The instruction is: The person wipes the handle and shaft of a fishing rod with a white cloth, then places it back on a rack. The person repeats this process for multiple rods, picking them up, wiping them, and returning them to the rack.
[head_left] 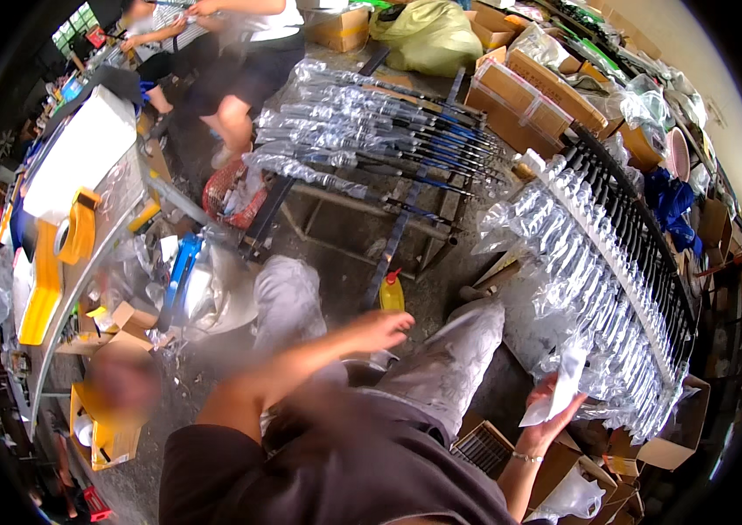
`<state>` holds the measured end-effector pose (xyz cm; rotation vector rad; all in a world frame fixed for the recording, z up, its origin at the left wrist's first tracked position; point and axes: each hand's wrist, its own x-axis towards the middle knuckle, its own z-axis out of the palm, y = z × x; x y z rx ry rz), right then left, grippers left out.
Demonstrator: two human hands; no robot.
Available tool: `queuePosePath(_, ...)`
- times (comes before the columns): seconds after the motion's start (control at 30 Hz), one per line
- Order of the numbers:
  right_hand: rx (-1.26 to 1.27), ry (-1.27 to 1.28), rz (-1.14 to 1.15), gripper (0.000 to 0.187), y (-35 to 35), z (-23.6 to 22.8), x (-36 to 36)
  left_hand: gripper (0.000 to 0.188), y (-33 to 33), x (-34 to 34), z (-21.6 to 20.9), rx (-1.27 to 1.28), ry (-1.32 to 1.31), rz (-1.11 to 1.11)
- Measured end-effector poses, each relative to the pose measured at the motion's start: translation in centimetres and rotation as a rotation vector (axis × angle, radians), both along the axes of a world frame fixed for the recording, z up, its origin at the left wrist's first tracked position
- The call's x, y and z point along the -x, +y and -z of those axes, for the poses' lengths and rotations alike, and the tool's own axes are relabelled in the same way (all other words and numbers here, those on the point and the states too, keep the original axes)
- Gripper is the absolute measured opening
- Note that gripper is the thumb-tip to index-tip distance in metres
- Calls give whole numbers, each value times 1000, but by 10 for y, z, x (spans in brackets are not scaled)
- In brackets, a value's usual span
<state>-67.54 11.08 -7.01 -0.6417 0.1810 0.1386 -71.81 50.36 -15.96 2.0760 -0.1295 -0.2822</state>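
My left hand (pixel 378 332) reaches across above my lap, fingers loosely stretched out with nothing visible in them. Out to the right, my right hand (pixel 556 409) is closed around a white folded sheet (pixel 568 378); whether it is paper or plastic I cannot tell. Close beside that hand is a slanted row of slim dark rods in clear plastic sleeves (pixel 594 262), leaning along a pale rail. Ahead of my knees, more black and blue rods (pixel 441 131) lie side by side on a metal stand (pixel 310 229), their near-left ends wrapped in clear plastic.
A yellow bottle (pixel 392 292) stands on the floor between my knees and the stand. A red basket (pixel 235 194) sits left of it. At left is a table with yellow tape rolls (pixel 80 229). Cardboard boxes (pixel 519 105) fill the far right. Another person (pixel 248 61) works beyond.
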Motion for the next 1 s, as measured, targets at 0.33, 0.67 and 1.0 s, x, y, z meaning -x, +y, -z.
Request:
queuePosePath(0.33,165,325,-360,46,143,11,-28,27,152,37,-15,-260,-291,-497)
queuePosePath(0.67,308,368,-360,44,173,5,-22,33,204,-142,-7,-570,-526,-474)
queuePosePath(1.0,294,623,-391,34,183,48,-39,38,255,-219,-2,-799,-460,-315)
